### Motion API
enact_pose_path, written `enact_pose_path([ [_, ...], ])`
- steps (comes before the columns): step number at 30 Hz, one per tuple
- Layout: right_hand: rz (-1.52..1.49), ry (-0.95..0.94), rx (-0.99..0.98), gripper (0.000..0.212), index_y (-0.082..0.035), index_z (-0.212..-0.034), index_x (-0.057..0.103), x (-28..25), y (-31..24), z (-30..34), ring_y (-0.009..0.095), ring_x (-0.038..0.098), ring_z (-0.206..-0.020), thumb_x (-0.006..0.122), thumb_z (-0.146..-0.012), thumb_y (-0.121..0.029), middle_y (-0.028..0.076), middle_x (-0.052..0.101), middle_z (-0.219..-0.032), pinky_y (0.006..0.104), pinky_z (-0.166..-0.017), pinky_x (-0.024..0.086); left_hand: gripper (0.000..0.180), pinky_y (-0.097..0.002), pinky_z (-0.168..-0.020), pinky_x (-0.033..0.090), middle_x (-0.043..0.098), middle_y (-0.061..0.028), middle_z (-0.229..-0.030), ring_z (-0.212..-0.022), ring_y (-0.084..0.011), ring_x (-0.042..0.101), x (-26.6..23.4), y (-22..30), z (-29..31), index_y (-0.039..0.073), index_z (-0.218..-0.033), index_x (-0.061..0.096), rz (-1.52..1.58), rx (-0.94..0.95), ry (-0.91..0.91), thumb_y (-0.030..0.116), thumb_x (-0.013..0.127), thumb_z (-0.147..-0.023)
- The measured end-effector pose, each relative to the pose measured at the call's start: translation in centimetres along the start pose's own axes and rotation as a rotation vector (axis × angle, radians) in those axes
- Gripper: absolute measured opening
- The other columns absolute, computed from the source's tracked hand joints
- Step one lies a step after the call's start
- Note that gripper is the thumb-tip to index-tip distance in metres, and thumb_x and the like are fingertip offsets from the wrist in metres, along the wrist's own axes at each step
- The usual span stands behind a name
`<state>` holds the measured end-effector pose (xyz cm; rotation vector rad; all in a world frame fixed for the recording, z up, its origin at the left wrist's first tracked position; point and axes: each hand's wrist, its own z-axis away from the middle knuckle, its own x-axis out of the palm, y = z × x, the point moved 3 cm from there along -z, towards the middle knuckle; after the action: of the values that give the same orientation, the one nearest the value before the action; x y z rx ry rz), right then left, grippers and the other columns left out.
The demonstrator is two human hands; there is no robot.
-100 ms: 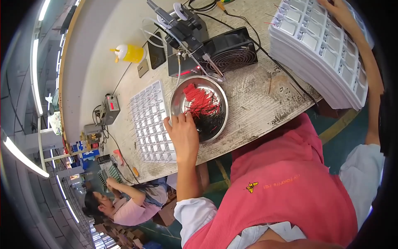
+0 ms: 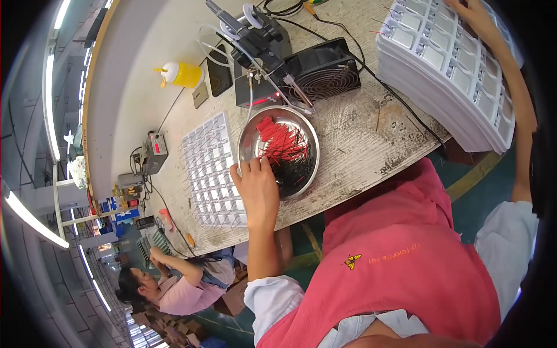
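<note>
Loose cut wires, red (image 2: 283, 145) and black (image 2: 295, 173), sit inside the round shiny steel bowl (image 2: 249, 138): red toward the far side, black toward the near side, overlapping mid-bowl.

Left hand (image 2: 259, 188) is at the bowl's left near rim, fingers bent and slightly spread, tips around the edge. Can't tell if they pinch a wire. Right hand (image 2: 476, 20) is well right of the bowl, at the tall stack of white plastic trays (image 2: 406, 81); its fingertips run to the frame edge, so can't tell if it grips or just rests.

Flat white compartment tray (image 2: 225, 124) with pale square pieces is just left of the bowl.

My take: pick with fingertips, from the loose fringe of one colour; pulling mid-pile likely drags tangles out. Stay clear of the slim metal tip (image 2: 300, 93) just beyond the bowl's far rim; could be hot. Don't lean on the rim, might tip.
</note>
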<state>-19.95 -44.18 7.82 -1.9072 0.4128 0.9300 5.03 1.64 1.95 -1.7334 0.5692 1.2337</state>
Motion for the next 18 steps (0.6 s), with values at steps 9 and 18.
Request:
enact_pose_path([
  [9, -0.015, 0.023, 0.021, 0.020, -0.002, -0.086, 0.057, 0.1, -0.3, 0.2, 0.012, 0.054, -0.060, 0.066, -0.085, -0.020, 0.004, 0.057, -0.073, 0.0286, -0.053, 0.043, 0.023, -0.0268, -0.062, 0.043, 0.069, -0.0050, -0.081, -0.062, -0.0128, 0.056, 0.2, -2.4, 1.1, 0.005, -0.112, 0.069, 1.025, -0.360, 0.060, 0.009, 0.061, -0.091],
  [18, -0.018, 0.196, -0.110, 0.020, -0.003, -0.090, 0.056, -0.5, 0.2, -0.6, 0.012, 0.057, -0.069, 0.064, -0.090, -0.021, 0.004, 0.059, -0.076, 0.0281, -0.062, 0.048, 0.027, -0.0164, -0.052, 0.036, 0.069, -0.0034, -0.083, -0.058, -0.0012, 0.045, 0.7, -1.7, 1.4, -0.001, -0.118, 0.065, 1.599, -0.591, 0.037, 0.013, 0.061, -0.095],
])
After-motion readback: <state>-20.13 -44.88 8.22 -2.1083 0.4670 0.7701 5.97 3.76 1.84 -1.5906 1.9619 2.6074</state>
